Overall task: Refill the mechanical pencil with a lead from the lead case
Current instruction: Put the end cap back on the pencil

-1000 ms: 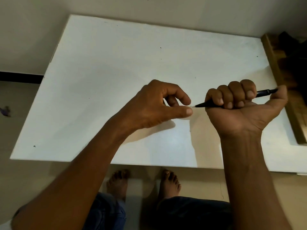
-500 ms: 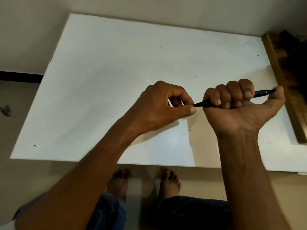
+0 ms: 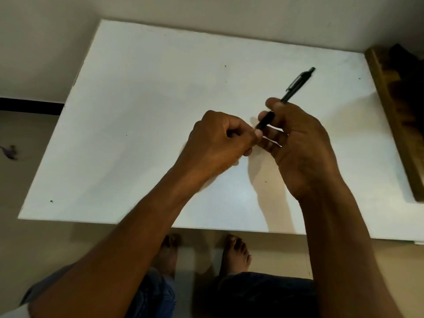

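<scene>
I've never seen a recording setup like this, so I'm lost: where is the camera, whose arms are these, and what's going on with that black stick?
No machine: these are a person's two bare hands, filmed by one camera worn on the head, looking down, so the arms enter from below. The surface is a white table with a wooden piece along its right edge. The right hand holds a black mechanical pencil, clip end pointing away. The left hand pinches at its lower tip; any lead there is too thin to see. No lead case is in view.
</scene>
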